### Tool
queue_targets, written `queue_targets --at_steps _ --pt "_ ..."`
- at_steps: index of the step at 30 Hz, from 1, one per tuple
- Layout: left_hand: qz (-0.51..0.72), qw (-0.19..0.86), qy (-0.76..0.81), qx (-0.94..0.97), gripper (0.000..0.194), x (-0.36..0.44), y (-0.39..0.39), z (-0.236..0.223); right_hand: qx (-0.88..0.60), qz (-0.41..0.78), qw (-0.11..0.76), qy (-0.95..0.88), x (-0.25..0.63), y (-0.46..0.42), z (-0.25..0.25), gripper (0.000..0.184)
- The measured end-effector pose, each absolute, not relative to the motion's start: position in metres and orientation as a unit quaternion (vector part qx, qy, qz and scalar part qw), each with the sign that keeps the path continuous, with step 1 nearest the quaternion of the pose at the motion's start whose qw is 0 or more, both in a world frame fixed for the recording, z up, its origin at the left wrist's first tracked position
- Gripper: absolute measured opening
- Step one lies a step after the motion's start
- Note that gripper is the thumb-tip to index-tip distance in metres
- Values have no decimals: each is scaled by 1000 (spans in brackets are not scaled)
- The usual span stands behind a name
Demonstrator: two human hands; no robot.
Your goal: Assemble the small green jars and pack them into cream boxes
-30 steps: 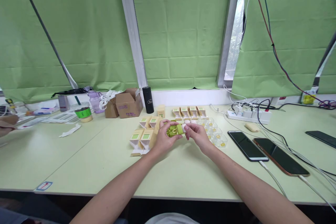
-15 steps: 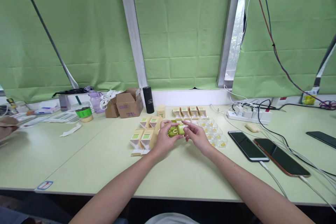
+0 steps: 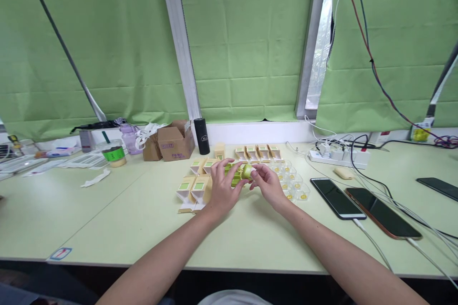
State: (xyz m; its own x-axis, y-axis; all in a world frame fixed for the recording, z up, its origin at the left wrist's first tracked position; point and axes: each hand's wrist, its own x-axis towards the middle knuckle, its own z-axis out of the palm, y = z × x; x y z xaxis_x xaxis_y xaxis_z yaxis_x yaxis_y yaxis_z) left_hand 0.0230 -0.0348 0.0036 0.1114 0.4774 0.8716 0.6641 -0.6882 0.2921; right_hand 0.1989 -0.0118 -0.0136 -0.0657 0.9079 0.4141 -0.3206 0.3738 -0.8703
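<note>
My left hand [image 3: 225,186] is closed around a small lime-green plastic item [image 3: 246,171] with a rounded end; its exact kind is not clear. From the other side, the fingertips of my right hand [image 3: 267,183] pinch that rounded end. More lime-green parts [image 3: 235,182] show beneath my left fingers, partly hidden. To the left of my hands stand small open cartons [image 3: 186,191] with green squares on them. Clear plastic cups or trays [image 3: 303,194] with yellow centres lie just right of my right hand.
Behind my hands is a row of similar cartons [image 3: 264,153]. A black bottle [image 3: 202,137] and a brown cardboard box [image 3: 176,144] stand at the back. Phones [image 3: 338,198] with cables and a power strip [image 3: 339,157] are on the right; a drink cup [image 3: 114,153] is left.
My left fingers have shifted over the green item, covering more of it, and its rounded end has turned. A co-worker's hand at the far left has almost left the view.
</note>
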Motion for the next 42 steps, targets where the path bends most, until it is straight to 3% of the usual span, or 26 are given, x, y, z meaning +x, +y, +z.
queue_targets --at_steps 4,9,16,19,22,29,42 --pt "-497 127 -370 -774 41 26 -36 -2 -265 496 630 -536 196 -14 -15 54" --pt "-480 58 -358 -799 45 28 -36 -7 -266 505 625 -533 193 -16 -16 56" --pt "-528 -231 -366 -731 52 26 -31 -5 -287 447 609 -590 199 -18 -13 51" --pt "-573 -362 -322 -661 59 27 -24 -5 -321 336 613 -639 204 -19 -12 41" --pt "-582 -424 -292 -629 63 27 -18 -6 -321 193 611 -698 208 -22 -12 37" --pt "-551 -464 -276 -637 61 27 -18 -8 -285 9 535 -795 210 -24 -14 33" --pt "-585 -455 -310 -595 45 38 -16 -14 -283 -27 503 -816 209 -18 -17 33"
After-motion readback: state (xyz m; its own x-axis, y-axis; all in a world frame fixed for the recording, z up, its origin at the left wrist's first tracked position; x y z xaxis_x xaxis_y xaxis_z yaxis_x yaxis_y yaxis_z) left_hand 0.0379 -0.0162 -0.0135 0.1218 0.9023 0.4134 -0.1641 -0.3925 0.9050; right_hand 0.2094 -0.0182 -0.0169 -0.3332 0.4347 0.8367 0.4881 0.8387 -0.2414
